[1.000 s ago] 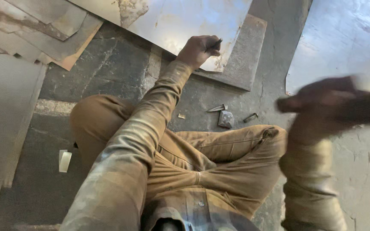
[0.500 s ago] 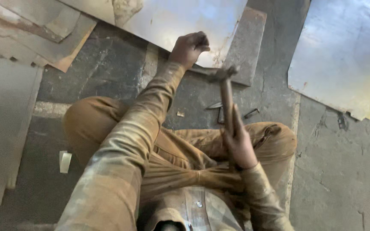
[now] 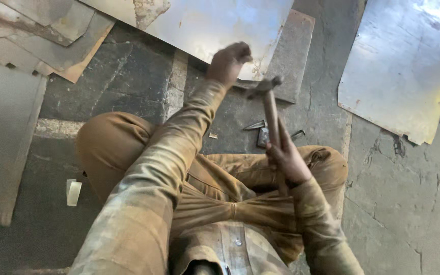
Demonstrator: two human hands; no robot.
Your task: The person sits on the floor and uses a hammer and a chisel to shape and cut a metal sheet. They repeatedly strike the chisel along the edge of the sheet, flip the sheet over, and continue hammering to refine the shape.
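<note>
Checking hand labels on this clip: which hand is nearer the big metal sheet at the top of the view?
Left. The left hand is fisted at the metal sheet edge; the right hand grips the hammer handle, back near the lap.

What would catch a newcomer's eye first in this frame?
The hammer at centre, gripped low on its handle by the right hand with its head close to the left hand. That left hand is a closed fist at the edge of the large metal sheet lying at the top. Another shiny sheet lies on the stone floor at upper right.
</note>
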